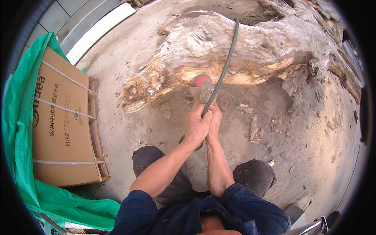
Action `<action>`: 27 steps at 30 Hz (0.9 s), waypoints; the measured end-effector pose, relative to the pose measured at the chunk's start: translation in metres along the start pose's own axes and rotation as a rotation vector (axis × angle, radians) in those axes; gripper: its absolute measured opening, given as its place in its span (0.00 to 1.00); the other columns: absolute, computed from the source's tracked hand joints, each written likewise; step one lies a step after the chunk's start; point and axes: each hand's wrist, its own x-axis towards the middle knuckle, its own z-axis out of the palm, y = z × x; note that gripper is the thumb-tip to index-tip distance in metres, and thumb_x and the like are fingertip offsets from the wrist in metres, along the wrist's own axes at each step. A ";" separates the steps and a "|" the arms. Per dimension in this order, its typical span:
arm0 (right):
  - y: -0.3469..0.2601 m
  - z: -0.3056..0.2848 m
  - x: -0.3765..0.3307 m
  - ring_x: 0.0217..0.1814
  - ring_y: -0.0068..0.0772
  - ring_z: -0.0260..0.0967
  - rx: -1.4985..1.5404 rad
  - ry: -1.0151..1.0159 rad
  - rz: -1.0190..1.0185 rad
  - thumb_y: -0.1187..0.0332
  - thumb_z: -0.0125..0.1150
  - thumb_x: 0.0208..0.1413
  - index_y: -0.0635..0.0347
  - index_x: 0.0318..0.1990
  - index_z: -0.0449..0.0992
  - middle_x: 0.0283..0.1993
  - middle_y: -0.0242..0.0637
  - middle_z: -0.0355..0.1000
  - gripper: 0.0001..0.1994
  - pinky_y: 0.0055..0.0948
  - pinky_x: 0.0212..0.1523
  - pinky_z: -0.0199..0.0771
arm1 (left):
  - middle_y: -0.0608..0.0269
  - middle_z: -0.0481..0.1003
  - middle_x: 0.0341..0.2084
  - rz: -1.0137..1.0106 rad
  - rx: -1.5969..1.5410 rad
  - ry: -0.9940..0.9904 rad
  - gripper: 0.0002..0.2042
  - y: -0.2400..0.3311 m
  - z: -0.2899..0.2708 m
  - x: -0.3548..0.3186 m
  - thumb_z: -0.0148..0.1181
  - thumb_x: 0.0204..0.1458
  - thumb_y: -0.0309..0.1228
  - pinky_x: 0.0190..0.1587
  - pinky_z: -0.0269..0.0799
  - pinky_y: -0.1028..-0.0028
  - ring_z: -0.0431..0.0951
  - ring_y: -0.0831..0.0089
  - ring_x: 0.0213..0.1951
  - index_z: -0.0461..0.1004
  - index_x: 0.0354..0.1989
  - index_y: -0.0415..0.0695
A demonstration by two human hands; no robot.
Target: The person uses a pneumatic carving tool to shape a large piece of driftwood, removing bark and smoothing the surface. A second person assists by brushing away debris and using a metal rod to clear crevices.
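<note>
Both my hands are wrapped round the body of an angle grinder (206, 94), held out in front of my knees. My left hand (196, 124) and my right hand (214, 122) press close together on its rear part. Its red-rimmed front end meets the lower edge of a large weathered piece of driftwood (235, 47); the exact contact is blurred. A thick grey-green cable (228, 58) passes over the wood and the grinder and down to my hands. Much of the grinder's body is hidden under my fingers.
A big cardboard carton (64, 125) with straps stands on a wooden pallet (100, 150) at my left, partly wrapped in green sheeting (17, 133). Wood chips (254, 129) and dust lie on the concrete floor (321, 156). A white slab (100, 33) lies far left.
</note>
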 end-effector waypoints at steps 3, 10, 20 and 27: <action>0.010 0.005 -0.002 0.34 0.45 0.79 -0.016 -0.005 -0.049 0.64 0.53 0.64 0.63 0.47 0.75 0.32 0.49 0.78 0.12 0.43 0.35 0.73 | 0.62 0.80 0.39 0.020 -0.006 0.050 0.09 0.000 -0.001 -0.005 0.57 0.60 0.26 0.49 0.73 0.69 0.79 0.72 0.43 0.80 0.46 0.40; 0.006 0.038 -0.008 0.35 0.64 0.78 -0.472 -0.150 -0.234 0.62 0.56 0.61 0.59 0.39 0.70 0.29 0.55 0.77 0.10 0.57 0.36 0.73 | 0.75 0.73 0.33 -0.105 -0.239 0.246 0.08 -0.020 -0.021 -0.017 0.56 0.62 0.24 0.39 0.66 0.79 0.68 0.85 0.33 0.79 0.46 0.41; 0.020 -0.021 0.002 0.36 0.56 0.80 -0.232 0.060 -0.060 0.65 0.56 0.60 0.65 0.43 0.74 0.32 0.55 0.78 0.11 0.48 0.37 0.75 | 0.52 0.82 0.42 -0.127 -0.076 -0.024 0.10 -0.004 0.025 -0.010 0.56 0.60 0.28 0.51 0.74 0.65 0.82 0.62 0.46 0.80 0.46 0.41; 0.014 -0.042 0.019 0.36 0.25 0.71 0.030 0.103 0.020 0.63 0.57 0.64 0.63 0.43 0.75 0.35 0.34 0.76 0.11 0.32 0.36 0.73 | 0.55 0.80 0.43 -0.036 -0.013 -0.063 0.09 -0.005 0.051 0.002 0.58 0.60 0.28 0.52 0.73 0.63 0.81 0.60 0.46 0.79 0.46 0.41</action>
